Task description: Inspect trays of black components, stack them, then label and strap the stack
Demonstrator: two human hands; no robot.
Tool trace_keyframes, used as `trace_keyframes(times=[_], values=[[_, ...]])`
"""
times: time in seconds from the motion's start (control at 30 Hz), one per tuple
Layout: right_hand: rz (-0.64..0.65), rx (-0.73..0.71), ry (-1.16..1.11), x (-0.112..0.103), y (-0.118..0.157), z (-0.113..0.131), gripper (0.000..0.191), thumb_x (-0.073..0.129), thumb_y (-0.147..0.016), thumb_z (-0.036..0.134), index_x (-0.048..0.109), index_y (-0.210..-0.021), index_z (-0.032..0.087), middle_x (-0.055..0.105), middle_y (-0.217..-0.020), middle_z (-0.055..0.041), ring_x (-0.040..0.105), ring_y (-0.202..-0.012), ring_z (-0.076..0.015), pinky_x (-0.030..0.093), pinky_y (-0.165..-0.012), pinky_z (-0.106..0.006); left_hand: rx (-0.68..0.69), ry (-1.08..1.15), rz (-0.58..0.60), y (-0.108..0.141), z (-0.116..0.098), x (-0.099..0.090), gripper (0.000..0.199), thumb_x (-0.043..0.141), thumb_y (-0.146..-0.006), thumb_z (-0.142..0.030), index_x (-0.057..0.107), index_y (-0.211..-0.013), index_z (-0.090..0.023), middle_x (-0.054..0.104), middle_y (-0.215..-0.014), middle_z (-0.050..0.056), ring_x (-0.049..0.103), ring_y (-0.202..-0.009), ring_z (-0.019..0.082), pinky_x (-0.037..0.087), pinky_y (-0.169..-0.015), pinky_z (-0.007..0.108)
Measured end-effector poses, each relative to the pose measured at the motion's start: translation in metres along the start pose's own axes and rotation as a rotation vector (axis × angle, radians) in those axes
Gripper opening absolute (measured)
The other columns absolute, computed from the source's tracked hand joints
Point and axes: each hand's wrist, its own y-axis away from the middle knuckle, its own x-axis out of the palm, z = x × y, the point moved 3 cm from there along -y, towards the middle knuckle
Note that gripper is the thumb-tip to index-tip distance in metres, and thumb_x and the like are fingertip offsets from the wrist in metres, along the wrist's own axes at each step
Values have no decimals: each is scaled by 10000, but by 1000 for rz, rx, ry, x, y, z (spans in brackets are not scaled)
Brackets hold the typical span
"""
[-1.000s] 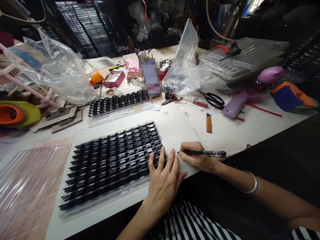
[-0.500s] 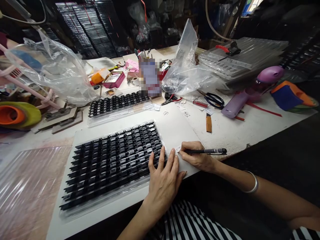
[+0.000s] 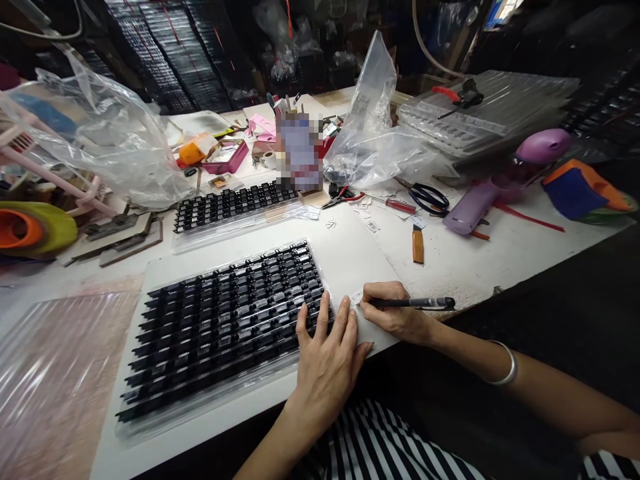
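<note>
My right hand (image 3: 395, 312) is closed round a black pen (image 3: 420, 304), its tip down on a small white paper slip (image 3: 356, 297) that carries handwriting. Fingers spread, my left hand (image 3: 327, 360) lies flat beside the slip, its fingertips at the slip's near edge and over the right edge of a clear plastic tray. Rows of small black plastic parts (image 3: 225, 320) fill that tray (image 3: 165, 427). Beneath it all is a white board (image 3: 345, 247).
Behind stands a second tray of black parts (image 3: 235, 205). Pliers (image 3: 345, 196), a screwdriver (image 3: 400, 205), scissors (image 3: 427, 199) and an orange-handled cutter (image 3: 418, 245) lie to the right. Clear bags (image 3: 365, 147) and stacked trays (image 3: 500, 113) sit further back.
The pen tip has shifted very slightly to the right along the slip, and more handwriting shows. My left hand has stayed in place. The view has turned slightly.
</note>
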Motion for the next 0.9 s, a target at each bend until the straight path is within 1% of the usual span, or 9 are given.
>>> trace_keyframes(times=[0.17, 0.27, 0.33, 0.5, 0.57, 0.67, 0.77, 0.9], values=[[-4, 33, -60, 0, 1, -1, 219, 473, -805, 164, 408, -598, 185, 413, -538, 54, 357, -500, -71, 303, -499, -215, -2, 5, 1, -1, 0, 0, 429, 471, -894, -423, 542, -1235, -173, 456, -1384, 29, 310, -1328, 315, 135, -1087, 553], [3, 29, -52, 1, 1, -2, 216, 466, -823, 176, 428, -611, 183, 429, -554, 49, 366, -508, -73, 306, -507, -220, -4, 7, 0, -1, 0, -1, 427, 471, -893, -422, 544, -1235, -177, 464, -1379, 29, 323, -1321, 317, 132, -1088, 553], [7, 28, -55, 1, 0, -2, 213, 470, -806, 166, 425, -599, 183, 422, -541, 51, 359, -500, -74, 299, -500, -225, -3, 8, -4, -1, 0, -1, 429, 477, -889, -424, 545, -1236, -180, 471, -1374, 30, 323, -1321, 316, 135, -1087, 551], [-48, 123, -171, -6, -2, -4, 185, 488, -759, 146, 439, -583, 181, 426, -526, 51, 359, -501, -78, 304, -491, -225, -2, 10, -14, -1, 0, -1, 397, 491, -884, -411, 573, -1199, -184, 489, -1360, 43, 324, -1323, 315, 144, -1084, 549], [-36, 143, -190, -8, -4, -5, 171, 499, -746, 143, 448, -587, 181, 428, -526, 52, 360, -506, -81, 301, -489, -226, -3, 14, -17, -1, 0, -1, 385, 497, -881, -408, 584, -1184, -186, 496, -1355, 46, 327, -1322, 316, 145, -1084, 550], [0, 126, -190, -9, -4, -6, 162, 502, -727, 131, 442, -586, 185, 408, -514, 58, 339, -497, -79, 286, -475, -224, -5, 24, -34, -1, 0, 0, 384, 511, -873, -406, 589, -1182, -191, 510, -1342, 55, 335, -1319, 314, 144, -1085, 545], [-18, 86, -177, -9, -4, -5, 179, 498, -733, 139, 418, -582, 189, 390, -510, 61, 328, -491, -77, 285, -477, -224, -7, 39, -44, -1, 0, 0, 395, 522, -870, -401, 575, -1205, -199, 518, -1334, 50, 343, -1315, 310, 138, -1088, 537], [-18, 75, -181, -9, -2, -6, 175, 488, -738, 134, 406, -594, 192, 394, -525, 58, 335, -502, -79, 293, -491, -226, -9, 53, -58, -1, 1, 0, 414, 531, -867, -394, 554, -1234, -203, 513, -1336, 36, 351, -1308, 317, 138, -1085, 541]])
